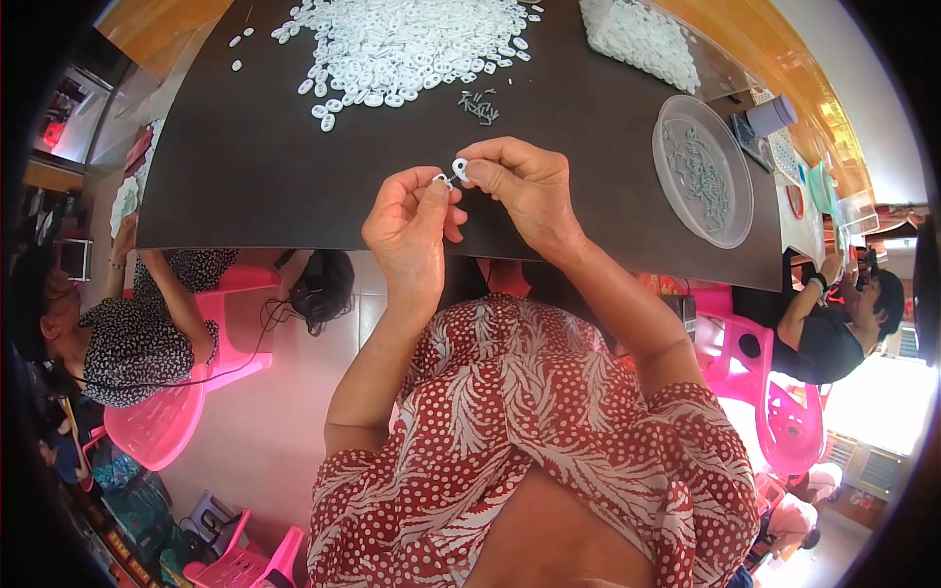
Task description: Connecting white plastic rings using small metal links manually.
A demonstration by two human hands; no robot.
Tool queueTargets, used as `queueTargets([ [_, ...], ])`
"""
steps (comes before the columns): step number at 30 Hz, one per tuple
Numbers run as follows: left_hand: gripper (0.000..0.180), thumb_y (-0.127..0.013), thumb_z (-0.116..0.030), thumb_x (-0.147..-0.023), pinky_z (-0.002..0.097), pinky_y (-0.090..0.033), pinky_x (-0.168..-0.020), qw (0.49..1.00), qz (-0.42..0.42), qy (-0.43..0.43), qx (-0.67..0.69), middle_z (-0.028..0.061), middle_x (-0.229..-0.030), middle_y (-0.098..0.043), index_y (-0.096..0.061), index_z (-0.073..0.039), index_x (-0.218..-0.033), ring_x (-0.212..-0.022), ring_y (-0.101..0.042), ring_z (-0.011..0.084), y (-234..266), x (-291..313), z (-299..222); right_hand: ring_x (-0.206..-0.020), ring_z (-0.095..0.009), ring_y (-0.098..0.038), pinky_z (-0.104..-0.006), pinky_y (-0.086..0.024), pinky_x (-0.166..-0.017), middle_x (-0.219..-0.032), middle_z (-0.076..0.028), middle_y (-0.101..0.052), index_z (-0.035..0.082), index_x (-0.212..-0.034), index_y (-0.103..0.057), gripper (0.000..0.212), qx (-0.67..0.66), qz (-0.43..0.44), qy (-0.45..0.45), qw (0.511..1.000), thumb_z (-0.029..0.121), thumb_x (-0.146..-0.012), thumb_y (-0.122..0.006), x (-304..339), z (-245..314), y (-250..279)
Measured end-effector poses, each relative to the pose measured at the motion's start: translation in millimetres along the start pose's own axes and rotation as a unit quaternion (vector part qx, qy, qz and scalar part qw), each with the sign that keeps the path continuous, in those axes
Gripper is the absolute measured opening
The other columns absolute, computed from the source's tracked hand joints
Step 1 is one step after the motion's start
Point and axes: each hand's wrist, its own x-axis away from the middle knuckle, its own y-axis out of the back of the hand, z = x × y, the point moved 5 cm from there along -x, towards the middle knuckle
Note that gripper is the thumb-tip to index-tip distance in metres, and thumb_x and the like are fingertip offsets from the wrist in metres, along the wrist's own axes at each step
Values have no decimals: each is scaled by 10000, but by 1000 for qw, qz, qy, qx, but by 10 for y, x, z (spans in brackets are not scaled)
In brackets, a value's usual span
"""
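Above the near part of the dark table, both of my hands come together at their fingertips. My left hand (410, 220) pinches a small white piece (443, 181) between thumb and forefinger. In a pinch too, my right hand (524, 191) holds a white oval plastic piece with a hole (460, 170). The two pieces almost meet; whether they touch or are joined I cannot tell. Just beyond my hands lies a little heap of small grey pins (478, 107). Farther off spreads a large pile of white oval pieces with holes (402, 49).
At right on the table (274, 186) stands a round clear tray (665, 186) of grey pins. A clear bag of white pieces (642, 44) lies at the far right, near a grey-lilac cup (771, 116). People sit on both sides, by pink chairs (162, 416).
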Motion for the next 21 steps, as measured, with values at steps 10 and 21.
queueTargets([
  [10, 105, -552, -22, -885, 194, -450, -460, 1000, 1, -1, 1, 85, -771, -620, -559, 44, -966, -573, -571, 94, -16, 4, 17, -711, -77, -585, -228, -483, -639, -797, -53, -638, -42, -891, -640, 93, -13, -13, 24, 1000, 2, -822, -597, 24, -42, -52],
  [21, 98, -552, -25, -890, 181, -447, -462, 1000, 0, -2, 17, 75, -793, -616, -550, 34, -967, -592, -571, 84, -22, 12, 66, -699, -102, -595, -240, -486, -630, -796, -65, -589, -25, -880, -641, 77, 16, -29, 49, 998, 1, -824, -595, 57, -29, -54],
])
